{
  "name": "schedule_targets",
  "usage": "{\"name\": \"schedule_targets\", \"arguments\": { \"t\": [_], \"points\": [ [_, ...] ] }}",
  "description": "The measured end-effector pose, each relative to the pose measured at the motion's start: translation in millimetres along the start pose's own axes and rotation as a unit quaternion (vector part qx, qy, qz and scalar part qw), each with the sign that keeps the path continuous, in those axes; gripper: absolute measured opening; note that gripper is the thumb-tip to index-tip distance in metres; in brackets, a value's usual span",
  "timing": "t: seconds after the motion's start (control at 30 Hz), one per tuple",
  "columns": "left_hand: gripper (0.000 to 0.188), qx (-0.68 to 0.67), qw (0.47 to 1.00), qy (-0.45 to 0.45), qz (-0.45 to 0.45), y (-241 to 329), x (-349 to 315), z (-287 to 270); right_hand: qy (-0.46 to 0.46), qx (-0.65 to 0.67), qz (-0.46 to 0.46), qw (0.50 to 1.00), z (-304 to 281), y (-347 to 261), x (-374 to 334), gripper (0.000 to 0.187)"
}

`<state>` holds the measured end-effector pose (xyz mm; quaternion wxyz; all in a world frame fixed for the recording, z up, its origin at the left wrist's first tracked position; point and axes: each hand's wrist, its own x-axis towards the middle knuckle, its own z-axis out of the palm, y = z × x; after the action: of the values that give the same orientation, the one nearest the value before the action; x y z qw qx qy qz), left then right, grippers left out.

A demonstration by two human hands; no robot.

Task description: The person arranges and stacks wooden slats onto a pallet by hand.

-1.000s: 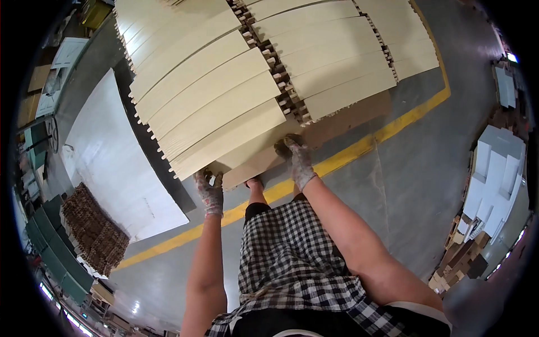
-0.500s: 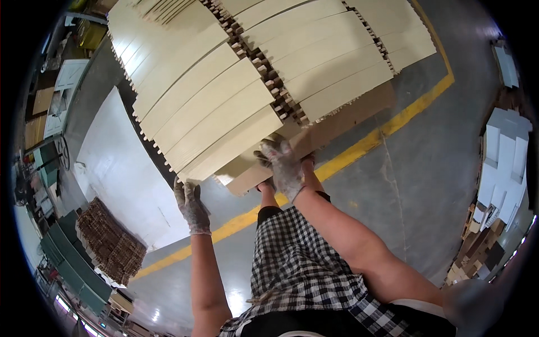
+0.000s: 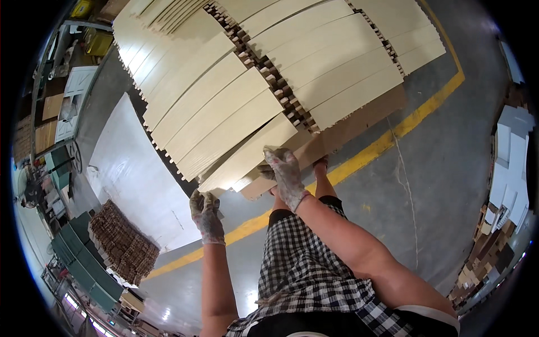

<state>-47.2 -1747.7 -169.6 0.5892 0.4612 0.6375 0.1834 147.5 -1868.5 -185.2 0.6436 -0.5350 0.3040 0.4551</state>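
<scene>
Grey floor (image 3: 382,236), 2 curled hands (image 3: 209,218) (image 3: 287,177)

looks down on planks (image 3: 213,112) in rows ahead, sheet (image 3: 140,174) left of them, floor line (image 3: 376,147) along their near and right sides.

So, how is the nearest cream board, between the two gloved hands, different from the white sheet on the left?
The cream board is pale yellowish; the white sheet is whiter. The board is a narrow strip, while the sheet is much broader. The board is at the right hand, fingers over its front edge; the sheet lies on the floor. Both have broad, light faces.
</scene>
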Motion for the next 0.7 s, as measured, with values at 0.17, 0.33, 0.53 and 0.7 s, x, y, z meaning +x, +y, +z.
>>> {"name": "schedule_targets", "arguments": {
  "t": [0.17, 0.33, 0.53, 0.7],
  "points": [
    [0.035, 0.001, 0.999, -0.011, 0.042, -10.7, -2.5, -5.3, -0.038, -0.005, -0.025, 0.999, -4.3, -0.6, -3.0, 0.023],
    [0.036, -0.006, 0.999, -0.005, 0.037, -5.4, 5.5, -5.4, -0.020, 0.016, -0.024, 0.999, 1.8, 3.2, -2.6, 0.020],
    [0.040, 0.016, 0.999, -0.033, 0.020, 10.0, -0.4, 2.2, -0.014, -0.001, -0.023, 1.000, 0.0, -0.1, 1.2, 0.026],
    [0.049, -0.040, 0.988, -0.146, -0.032, -4.2, -17.3, -1.0, -0.028, 0.019, -0.011, 0.999, -17.3, -10.3, -4.7, 0.026]
  ]
}}
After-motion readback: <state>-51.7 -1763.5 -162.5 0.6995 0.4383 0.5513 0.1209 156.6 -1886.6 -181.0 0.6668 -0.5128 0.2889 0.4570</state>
